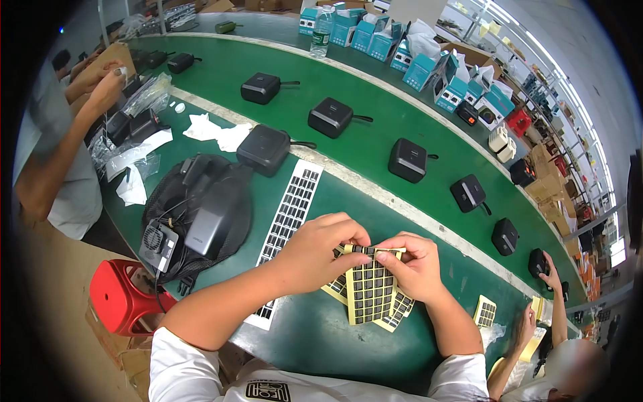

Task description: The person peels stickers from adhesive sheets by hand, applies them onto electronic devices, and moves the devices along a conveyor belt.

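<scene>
My left hand (pixel 325 244) and my right hand (pixel 416 264) are closed on the top edge of a yellow sheet of small black rectangular pads (pixel 370 295). The fingers meet near the sheet's upper corners, and its top strip looks bent back. More yellow sheets (pixel 400 313) of the same kind lie fanned out beneath it on the green table (pixel 335 348). To the left of my left hand a long white sheet of black pads (pixel 289 211) lies flat, partly behind my forearm. A black speaker-like box (pixel 263 149) with a strap stands beyond it.
Black strapped boxes (pixel 408 161) are spaced along the green conveyor (pixel 365 151). At left a black mesh bag (pixel 238 208) holds a grey device (pixel 206 224) and cables. A red stool (pixel 115 295) stands below. Co-workers' arms (pixel 50 171) show at both sides; blue cartons (pixel 418 72) line the far side.
</scene>
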Demonstrator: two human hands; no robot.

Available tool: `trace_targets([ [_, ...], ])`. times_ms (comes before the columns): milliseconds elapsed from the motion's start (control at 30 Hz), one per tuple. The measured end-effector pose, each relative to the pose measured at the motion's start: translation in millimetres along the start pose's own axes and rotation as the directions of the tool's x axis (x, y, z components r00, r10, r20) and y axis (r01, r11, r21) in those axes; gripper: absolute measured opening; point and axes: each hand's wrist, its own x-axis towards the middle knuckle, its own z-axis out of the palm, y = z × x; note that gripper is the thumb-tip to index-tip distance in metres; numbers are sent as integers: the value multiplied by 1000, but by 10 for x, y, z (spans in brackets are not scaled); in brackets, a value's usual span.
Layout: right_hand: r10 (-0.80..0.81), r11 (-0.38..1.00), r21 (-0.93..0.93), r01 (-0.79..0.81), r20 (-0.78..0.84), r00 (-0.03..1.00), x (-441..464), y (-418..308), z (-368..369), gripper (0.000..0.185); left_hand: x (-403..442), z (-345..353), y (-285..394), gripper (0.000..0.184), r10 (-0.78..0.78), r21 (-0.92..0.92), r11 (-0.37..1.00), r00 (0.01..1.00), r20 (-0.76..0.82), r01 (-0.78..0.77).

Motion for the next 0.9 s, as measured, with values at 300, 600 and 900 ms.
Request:
trace_targets([
  [300, -7, 998, -60, 4, -51, 999, -37, -56, 57, 9, -18, 67, -26, 16, 327, 367, 896, 929, -172, -248],
  [600, 130, 984, -128, -125, 32, 991, -26, -66, 71, 12, -60, 16, -61, 12, 183, 364, 915, 983, 15, -176],
  [900, 249, 966, 56, -254, 90, 964, -32, -23, 67, 16, -11, 9, -54, 17, -75, 134, 989, 986, 146, 55],
])
